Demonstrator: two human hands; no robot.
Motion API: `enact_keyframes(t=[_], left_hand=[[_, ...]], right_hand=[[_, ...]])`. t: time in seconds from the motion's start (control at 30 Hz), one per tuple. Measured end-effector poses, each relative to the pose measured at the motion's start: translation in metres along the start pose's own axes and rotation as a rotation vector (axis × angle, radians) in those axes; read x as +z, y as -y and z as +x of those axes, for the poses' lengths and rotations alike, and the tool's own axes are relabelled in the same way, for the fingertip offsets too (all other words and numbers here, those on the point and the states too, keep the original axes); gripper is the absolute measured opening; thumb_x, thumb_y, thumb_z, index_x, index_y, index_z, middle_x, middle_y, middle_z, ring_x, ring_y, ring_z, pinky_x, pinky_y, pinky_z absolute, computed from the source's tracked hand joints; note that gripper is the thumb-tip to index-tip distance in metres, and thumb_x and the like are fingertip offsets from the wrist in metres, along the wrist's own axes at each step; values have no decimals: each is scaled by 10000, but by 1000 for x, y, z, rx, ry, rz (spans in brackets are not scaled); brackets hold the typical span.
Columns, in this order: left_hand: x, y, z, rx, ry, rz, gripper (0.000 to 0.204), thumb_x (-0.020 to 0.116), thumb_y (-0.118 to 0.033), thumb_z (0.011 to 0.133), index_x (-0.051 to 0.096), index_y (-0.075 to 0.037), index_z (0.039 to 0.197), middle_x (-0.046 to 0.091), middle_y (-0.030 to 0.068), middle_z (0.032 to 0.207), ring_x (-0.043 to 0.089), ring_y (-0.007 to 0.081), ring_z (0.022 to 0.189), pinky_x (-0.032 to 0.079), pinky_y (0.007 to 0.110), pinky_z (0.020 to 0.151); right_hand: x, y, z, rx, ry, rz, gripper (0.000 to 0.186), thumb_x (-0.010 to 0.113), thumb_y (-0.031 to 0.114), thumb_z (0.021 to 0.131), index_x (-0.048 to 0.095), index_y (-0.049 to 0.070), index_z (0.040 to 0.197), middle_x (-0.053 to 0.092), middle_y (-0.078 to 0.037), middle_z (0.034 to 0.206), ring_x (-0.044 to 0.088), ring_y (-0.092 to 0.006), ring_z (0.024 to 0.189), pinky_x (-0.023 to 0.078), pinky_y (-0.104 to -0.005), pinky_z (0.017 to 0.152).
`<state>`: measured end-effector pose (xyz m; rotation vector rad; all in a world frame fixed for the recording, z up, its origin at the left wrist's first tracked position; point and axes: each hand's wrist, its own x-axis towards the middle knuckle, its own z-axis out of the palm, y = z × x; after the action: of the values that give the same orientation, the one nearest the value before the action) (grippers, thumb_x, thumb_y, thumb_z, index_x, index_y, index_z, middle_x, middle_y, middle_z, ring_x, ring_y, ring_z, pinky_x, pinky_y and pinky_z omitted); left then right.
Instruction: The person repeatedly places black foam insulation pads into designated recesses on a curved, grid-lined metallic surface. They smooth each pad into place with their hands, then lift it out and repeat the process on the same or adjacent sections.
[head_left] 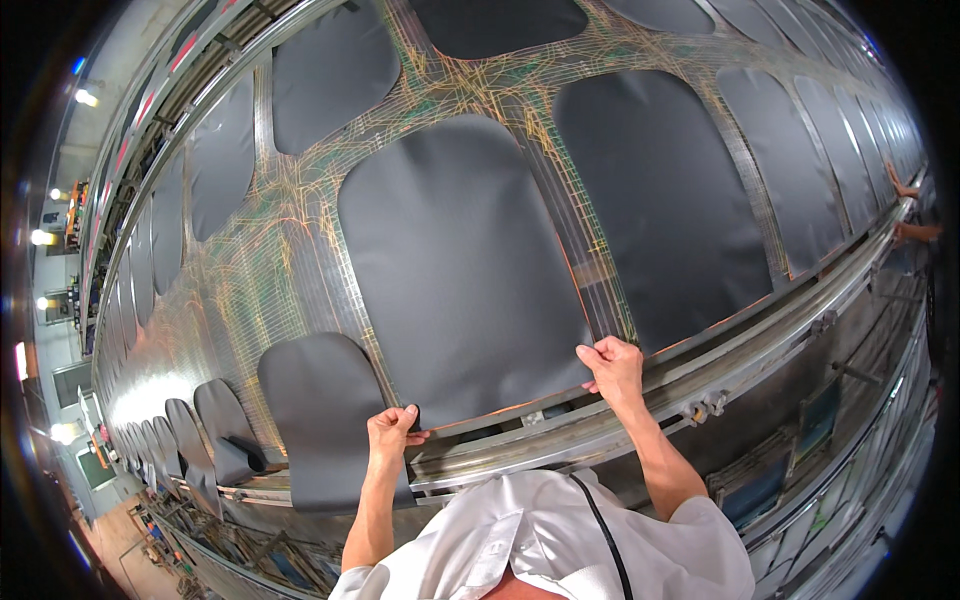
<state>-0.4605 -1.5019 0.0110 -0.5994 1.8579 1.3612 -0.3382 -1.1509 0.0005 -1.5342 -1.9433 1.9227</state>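
A large dark grey sheet (460, 260) with a rounded far end lies on the line-marked table (260, 270) in front of me. My left hand (390, 432) pinches its near left corner, thumb on top. At the near right corner, my right hand (613, 368) grips the sheet's edge between thumb and fingers. The near edge runs between both hands along the table's front. Just left of my left hand, a smaller rounded dark piece (320, 410) hangs over the front edge.
More dark sheets lie in rows to the right (660, 200) and at the back left (335, 75). A metal rail (540, 440) with clamps runs along the table's front. Several smaller pieces hang at the far left. Another person's hands (908, 205) show at the right rim.
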Motion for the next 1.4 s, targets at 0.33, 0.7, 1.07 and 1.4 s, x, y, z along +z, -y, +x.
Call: enact_keyframes(t=[0.33, 0.7, 1.07, 1.4], left_hand=[[0, -1, 2, -1, 12, 7, 339, 723, -235, 905, 549, -70, 665, 537, -17, 613, 648, 171, 535, 570, 279, 507], [-5, -4, 2, -73, 21, 10, 321, 704, -177, 913, 548, -39, 668, 555, 9, 656, 669, 187, 590, 601, 305, 564], [-11, -3, 3, -99, 89, -44, 318, 727, -189, 901, 591, -27, 663, 507, -21, 634, 537, 75, 566, 611, 293, 624], [-16, -5, 4, -119, 122, -39, 291, 746, -213, 885, 627, -25, 697, 496, -44, 607, 515, 51, 563, 607, 290, 625]], right_hand=[[-4, -3, 6, 21, 68, 81, 250, 746, 131, 862, 604, -42, 750, 578, -31, 623, 544, -75, 484, 530, -269, 385], [-3, -4, 3, 21, 86, 71, 235, 718, 84, 876, 555, -21, 743, 542, -13, 624, 510, -62, 502, 542, -274, 397], [-7, -3, 3, 32, 103, 67, 224, 705, 76, 889, 553, 14, 737, 476, 43, 601, 427, -15, 523, 553, -268, 417], [-4, -1, 1, 57, 91, 65, 213, 711, 76, 884, 562, 19, 743, 522, 36, 618, 457, -17, 535, 562, -283, 425]])
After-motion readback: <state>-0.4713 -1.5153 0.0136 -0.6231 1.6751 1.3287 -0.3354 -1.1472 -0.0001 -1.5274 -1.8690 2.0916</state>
